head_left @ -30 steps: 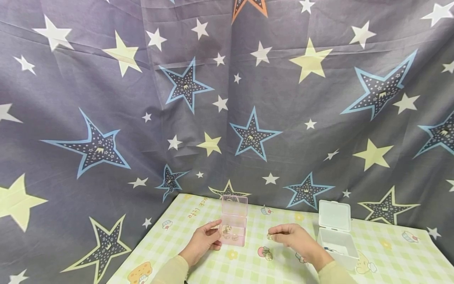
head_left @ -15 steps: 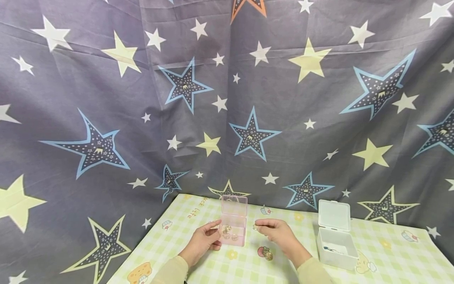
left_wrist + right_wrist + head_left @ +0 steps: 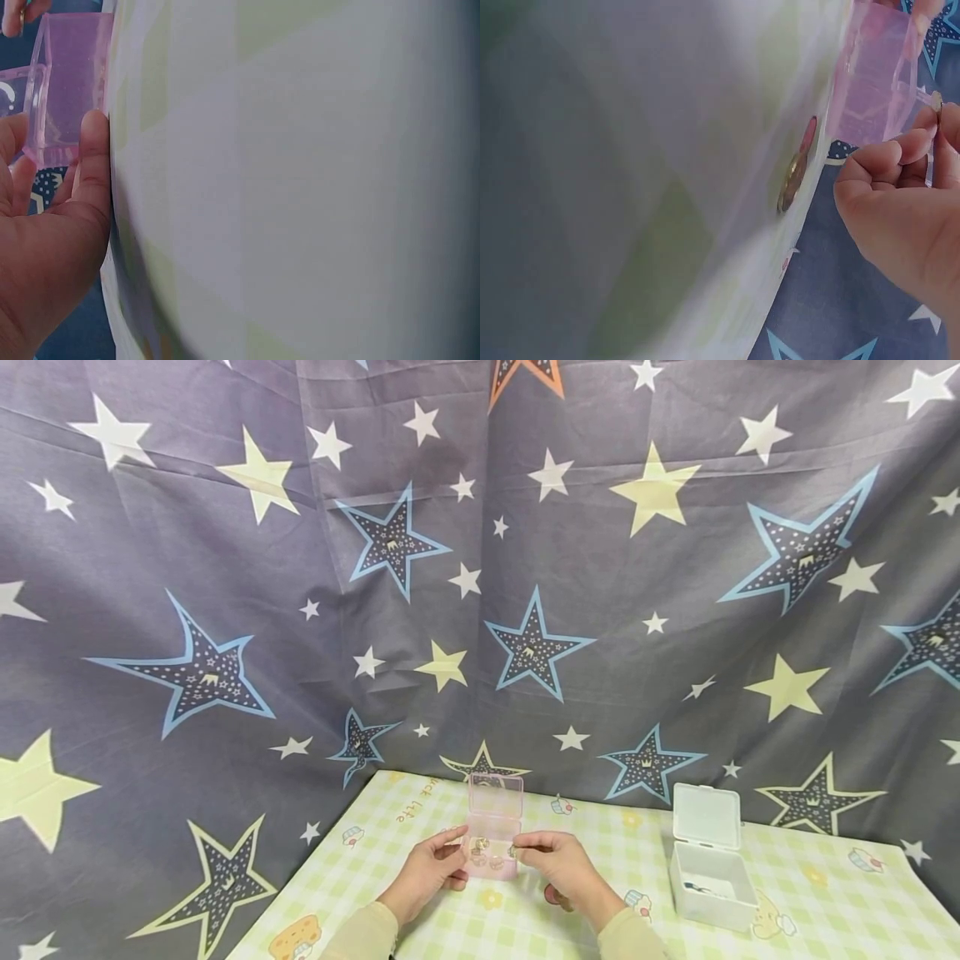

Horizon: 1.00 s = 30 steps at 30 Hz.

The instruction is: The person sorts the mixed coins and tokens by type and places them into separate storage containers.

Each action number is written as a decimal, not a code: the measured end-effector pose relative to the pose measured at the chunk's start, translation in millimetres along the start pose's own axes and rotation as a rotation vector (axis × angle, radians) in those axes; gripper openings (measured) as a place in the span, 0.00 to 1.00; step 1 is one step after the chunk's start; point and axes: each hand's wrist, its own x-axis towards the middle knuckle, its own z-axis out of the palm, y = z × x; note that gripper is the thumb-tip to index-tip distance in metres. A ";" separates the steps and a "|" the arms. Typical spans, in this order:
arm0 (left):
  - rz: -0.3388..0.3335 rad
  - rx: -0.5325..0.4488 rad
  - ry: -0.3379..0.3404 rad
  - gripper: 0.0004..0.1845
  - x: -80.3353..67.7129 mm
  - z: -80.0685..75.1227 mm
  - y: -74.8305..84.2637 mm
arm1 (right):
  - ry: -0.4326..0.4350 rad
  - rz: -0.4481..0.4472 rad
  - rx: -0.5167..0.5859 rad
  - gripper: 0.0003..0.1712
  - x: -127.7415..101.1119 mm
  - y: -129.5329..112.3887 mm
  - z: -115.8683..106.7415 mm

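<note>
On the cloth stands a pink see-through plastic box [image 3: 504, 830], its hinged lid raised at the back. Several gold coins [image 3: 482, 843] lie inside it. My left hand [image 3: 431, 867] holds the box by its left side; the left wrist view shows the thumb [image 3: 94, 146] along the wall facing me and other fingers at the side. A gold coin [image 3: 937, 101] is pinched between the thumb and fingertips of my right hand [image 3: 566, 867], right at the box's right rim. Beneath that hand, more gold coins [image 3: 791, 181] rest on the cloth, partly hidden in the head view.
A white box [image 3: 716, 906] with its lid up stands to the right, a small bluish item [image 3: 701, 889] inside. The table has a green checked cloth [image 3: 450, 931] with printed cupcakes. A dark star-patterned curtain [image 3: 420, 635] hangs behind the table.
My right hand has moved left with the coin, from over the cloth to the pink box's right rim. It now partly covers the loose coins. The left hand and box have stayed put.
</note>
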 end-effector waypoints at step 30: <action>0.001 -0.011 -0.011 0.33 0.4 -0.6 -1.6 | -0.015 -0.017 -0.040 0.20 2.2 4.1 4.9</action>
